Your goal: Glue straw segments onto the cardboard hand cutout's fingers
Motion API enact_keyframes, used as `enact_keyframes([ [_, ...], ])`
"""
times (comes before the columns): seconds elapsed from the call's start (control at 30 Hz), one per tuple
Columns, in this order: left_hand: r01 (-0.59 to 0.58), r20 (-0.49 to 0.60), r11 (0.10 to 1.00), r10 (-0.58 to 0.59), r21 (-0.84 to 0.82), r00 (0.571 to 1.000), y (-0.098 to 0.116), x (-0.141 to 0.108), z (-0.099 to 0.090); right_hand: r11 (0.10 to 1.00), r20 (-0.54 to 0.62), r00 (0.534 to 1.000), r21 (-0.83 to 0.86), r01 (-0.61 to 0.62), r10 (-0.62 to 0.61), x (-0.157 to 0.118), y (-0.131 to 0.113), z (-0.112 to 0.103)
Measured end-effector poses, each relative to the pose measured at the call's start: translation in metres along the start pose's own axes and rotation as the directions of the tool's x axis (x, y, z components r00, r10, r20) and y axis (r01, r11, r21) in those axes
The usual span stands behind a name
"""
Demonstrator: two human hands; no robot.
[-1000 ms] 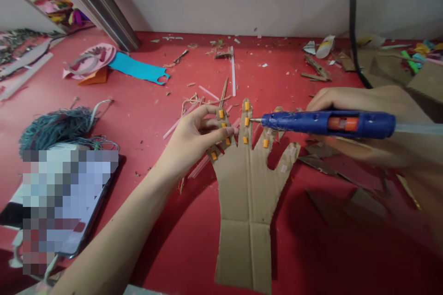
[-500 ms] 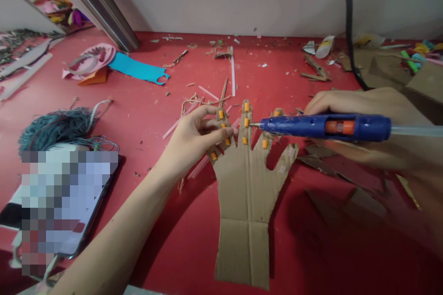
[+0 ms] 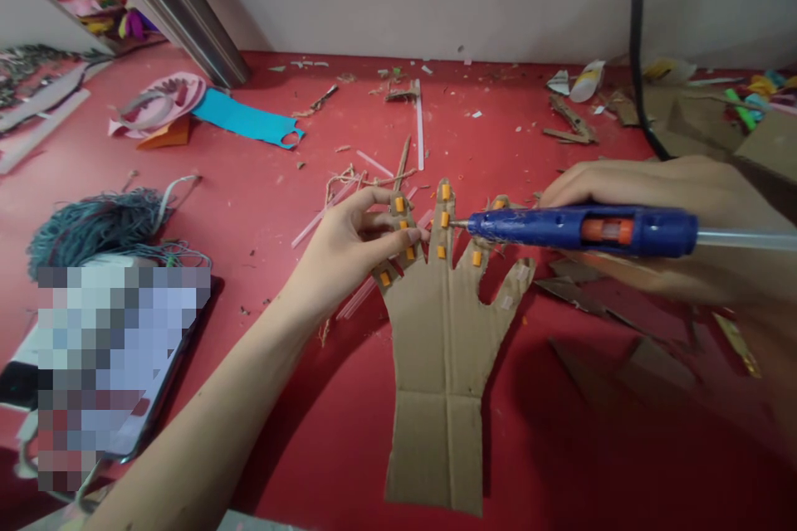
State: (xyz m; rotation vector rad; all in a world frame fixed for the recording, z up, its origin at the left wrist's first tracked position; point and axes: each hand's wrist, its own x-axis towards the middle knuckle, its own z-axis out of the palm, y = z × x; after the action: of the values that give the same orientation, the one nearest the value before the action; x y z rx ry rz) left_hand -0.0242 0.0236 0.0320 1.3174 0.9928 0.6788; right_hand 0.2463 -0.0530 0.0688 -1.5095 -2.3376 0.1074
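Note:
A hand-shaped cardboard cutout [image 3: 439, 348] lies in the middle, with small orange pieces [image 3: 445, 219] on its fingers and pale pieces on the rightmost one. My left hand [image 3: 367, 232] pinches the cutout's left finger between thumb and fingers. My right hand [image 3: 635, 182] is wrapped round a blue glue gun [image 3: 529, 228], its fingers partly hidden behind the tool. The metal nozzle points left, at the middle orange piece of the tall finger. A clear glue stick [image 3: 740, 239] juts from the gun's back end.
A phone [image 3: 149, 365], partly pixelated, and teal yarn [image 3: 93, 228] are at left. Blue sheet [image 3: 246, 118] and pink scraps lie behind. Clear straws [image 3: 419, 129], twine and cardboard scraps [image 3: 573, 286] are scattered on the red table [image 3: 349, 431]. A black cable [image 3: 636, 41] hangs at right.
Both hands keep their holds, and the nozzle stays by the same orange piece. The view has shifted very slightly.

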Motion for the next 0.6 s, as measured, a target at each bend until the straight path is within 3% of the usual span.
enact_keyframes([
  [0.2, 0.004, 0.026, 1.0, -0.004, -0.003, 1.0, 0.001, 0.0, -0.002, 0.999, 0.002, 0.999, 0.011, -0.053, 0.053, 0.002, -0.005, -0.002],
  [0.6, -0.001, 0.016, 1.0, 0.001, -0.017, 1.0, 0.0, 0.002, -0.001, 0.997, -0.042, 0.996, 0.004, 0.078, -0.078, 0.0, 0.008, 0.007],
])
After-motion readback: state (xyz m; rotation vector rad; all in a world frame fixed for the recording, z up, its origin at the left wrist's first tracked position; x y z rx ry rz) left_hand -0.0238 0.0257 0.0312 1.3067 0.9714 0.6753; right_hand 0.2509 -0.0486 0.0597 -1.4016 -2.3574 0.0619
